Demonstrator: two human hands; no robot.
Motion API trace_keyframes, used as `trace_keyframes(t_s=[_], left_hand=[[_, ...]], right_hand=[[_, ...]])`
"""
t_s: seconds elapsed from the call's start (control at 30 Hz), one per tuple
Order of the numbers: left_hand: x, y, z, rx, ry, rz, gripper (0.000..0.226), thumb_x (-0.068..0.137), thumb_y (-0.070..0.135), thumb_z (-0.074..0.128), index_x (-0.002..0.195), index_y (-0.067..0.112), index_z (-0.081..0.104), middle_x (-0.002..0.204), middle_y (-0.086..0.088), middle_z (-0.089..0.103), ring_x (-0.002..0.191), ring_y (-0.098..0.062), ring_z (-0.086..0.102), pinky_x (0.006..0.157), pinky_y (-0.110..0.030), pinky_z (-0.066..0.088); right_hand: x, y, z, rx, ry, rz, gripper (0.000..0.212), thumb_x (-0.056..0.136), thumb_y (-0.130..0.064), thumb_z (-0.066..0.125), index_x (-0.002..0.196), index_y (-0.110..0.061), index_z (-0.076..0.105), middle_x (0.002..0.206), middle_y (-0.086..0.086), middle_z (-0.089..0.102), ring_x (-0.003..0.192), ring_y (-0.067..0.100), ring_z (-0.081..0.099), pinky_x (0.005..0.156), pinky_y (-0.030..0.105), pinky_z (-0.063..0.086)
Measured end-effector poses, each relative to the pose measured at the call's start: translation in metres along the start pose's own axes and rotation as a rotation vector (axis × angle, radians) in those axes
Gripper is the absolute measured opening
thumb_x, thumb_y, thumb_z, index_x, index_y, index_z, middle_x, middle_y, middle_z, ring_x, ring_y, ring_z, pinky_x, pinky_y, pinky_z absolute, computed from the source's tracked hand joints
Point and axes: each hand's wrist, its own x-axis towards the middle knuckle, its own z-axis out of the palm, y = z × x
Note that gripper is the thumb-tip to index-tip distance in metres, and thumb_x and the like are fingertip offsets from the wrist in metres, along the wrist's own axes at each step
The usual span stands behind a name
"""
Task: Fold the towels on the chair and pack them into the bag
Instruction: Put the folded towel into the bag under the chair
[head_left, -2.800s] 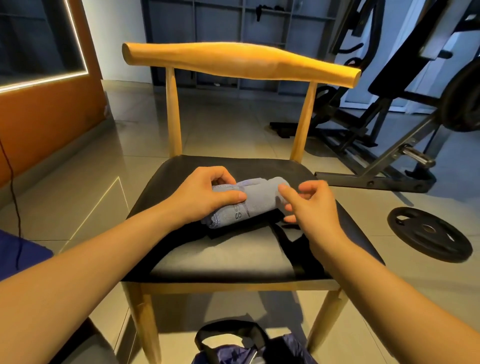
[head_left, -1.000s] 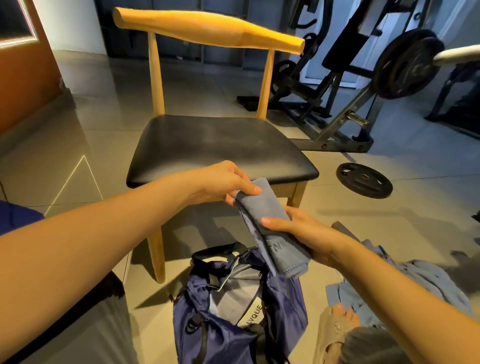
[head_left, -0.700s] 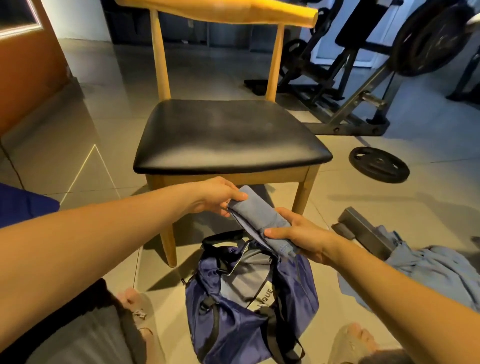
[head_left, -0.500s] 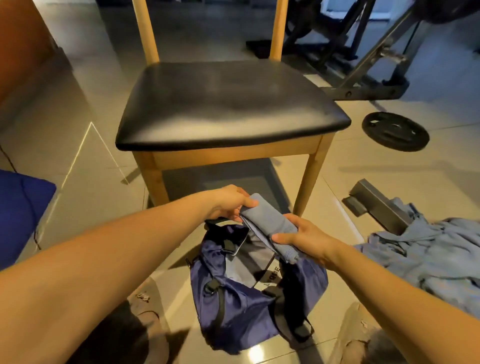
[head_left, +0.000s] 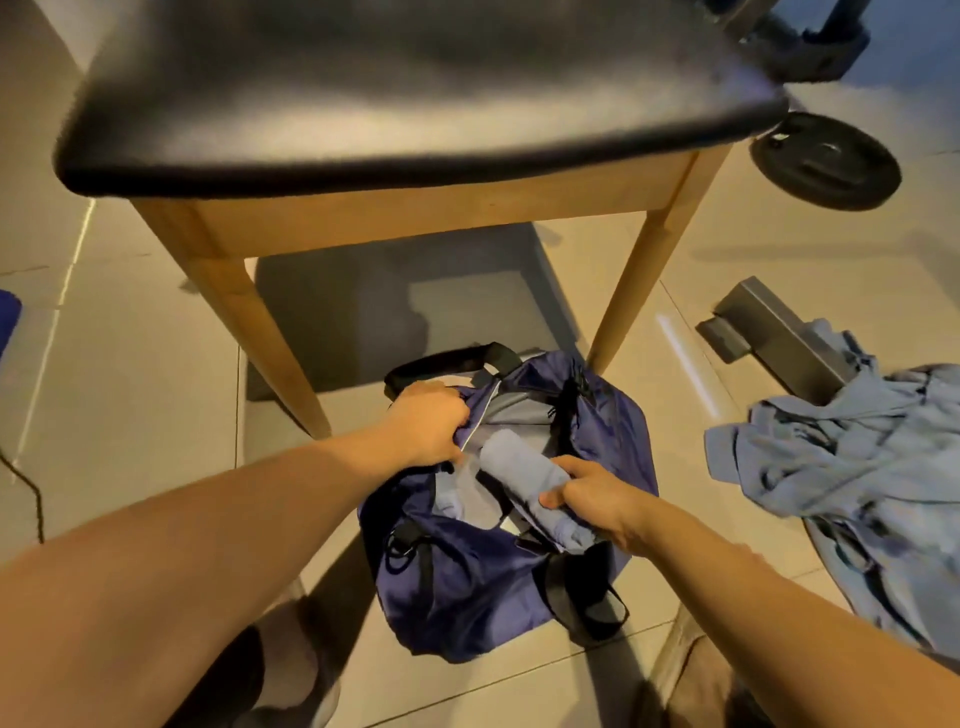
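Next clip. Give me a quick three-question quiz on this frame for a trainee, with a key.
1. True or false: the right hand holds the rolled towel at the opening of the bag.
2. Multiple choice: what does the left hand grip? A) the rolled towel B) the rim of the bag C) nothing
3. Fill in: in the picture, the heap of blue cloth lies on the floor to the ____ of the bag.
Key: 1 true; 2 B; 3 right.
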Motion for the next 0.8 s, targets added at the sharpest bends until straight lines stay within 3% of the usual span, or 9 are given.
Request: trace_keyframes(t_s=[0.13,0.2,0.27,0.3,0.4,0.5,0.67,0.73,0.8], left_hand=[[0.0,0.006,0.008,0.142,-0.026,-0.002,0.022,0.087,0.022,0.06,0.07,0.017,0.048,0.083,-0.004,0.058,0.09,-0.029,0.063,0.067,-0.034,0.033],[0.001,0.005,0.011,0.157,-0.024,0.029,0.016,0.087,0.031,0.063,0.087,0.015,0.061,0.098,-0.007,0.064,0.098,-0.029,0.061,0.075,-0.037,0.037],[0.001,0.002,0.016,0.164,-0.07,0.023,0.037,0.083,0.046,0.068,0.104,0.016,0.068,0.107,-0.006,0.063,0.106,-0.028,0.057,0.088,-0.04,0.041],[0.001,0.002,0.019,0.162,-0.056,0.023,0.037,0.084,0.045,0.068,0.107,0.016,0.069,0.109,-0.006,0.064,0.108,-0.029,0.057,0.09,-0.04,0.041],[0.002,-0.003,0.022,0.041,0.067,-0.075,0.017,0.089,0.027,0.059,0.092,0.015,0.07,0.097,-0.008,0.069,0.096,-0.032,0.064,0.076,-0.035,0.042],[0.002,-0.022,0.005,-0.236,0.226,-0.278,0.013,0.083,0.024,0.062,0.085,0.013,0.069,0.087,-0.008,0.069,0.084,-0.035,0.063,0.064,-0.032,0.044],[-0.007,-0.047,-0.013,-0.409,0.291,-0.358,0.008,0.086,0.028,0.062,0.084,0.021,0.067,0.084,0.0,0.068,0.08,-0.03,0.062,0.068,-0.036,0.05],[-0.014,-0.047,-0.011,-0.409,0.36,-0.317,0.009,0.089,0.027,0.061,0.086,0.021,0.068,0.087,0.0,0.067,0.081,-0.028,0.061,0.069,-0.038,0.052],[-0.019,-0.045,-0.007,-0.4,0.421,-0.26,0.011,0.092,0.025,0.06,0.088,0.019,0.069,0.088,0.0,0.064,0.081,-0.027,0.059,0.068,-0.038,0.05]], right_hand=[[0.02,-0.014,0.019,-0.009,0.023,0.011,0.032,0.096,-0.006,0.061,0.127,-0.011,0.059,0.112,0.012,0.065,0.098,0.028,0.062,0.075,0.034,0.051],[0.031,-0.023,0.029,0.003,0.048,0.011,0.028,0.096,-0.005,0.06,0.124,-0.008,0.059,0.107,0.013,0.063,0.088,0.026,0.059,0.066,0.03,0.046],[0.039,-0.028,0.037,0.032,0.07,0.018,0.025,0.095,-0.001,0.058,0.119,-0.007,0.057,0.098,0.012,0.062,0.078,0.023,0.056,0.062,0.029,0.043],[0.043,-0.029,0.04,0.052,0.08,0.026,0.023,0.095,0.001,0.057,0.116,-0.008,0.057,0.093,0.011,0.061,0.073,0.021,0.054,0.061,0.028,0.043],[0.048,-0.028,0.041,0.087,0.084,0.046,0.019,0.093,0.003,0.055,0.107,-0.01,0.058,0.088,0.012,0.061,0.072,0.023,0.054,0.066,0.029,0.045],[0.051,-0.032,0.039,0.1,0.053,0.046,0.017,0.095,0.001,0.05,0.089,-0.012,0.059,0.086,0.013,0.057,0.075,0.025,0.049,0.068,0.032,0.04],[0.066,-0.047,0.052,0.075,-0.003,-0.033,0.021,0.099,0.002,0.048,0.111,-0.013,0.058,0.102,0.012,0.062,0.075,0.018,0.055,0.058,0.025,0.045],[0.08,-0.043,0.062,-0.032,0.008,-0.055,0.021,0.096,0.005,0.049,0.102,-0.011,0.06,0.086,0.01,0.06,0.069,0.018,0.052,0.056,0.025,0.041],[0.09,-0.04,0.069,-0.122,-0.001,-0.034,0.019,0.092,0.005,0.051,0.08,-0.008,0.056,0.067,0.007,0.05,0.06,0.019,0.042,0.051,0.027,0.033]])
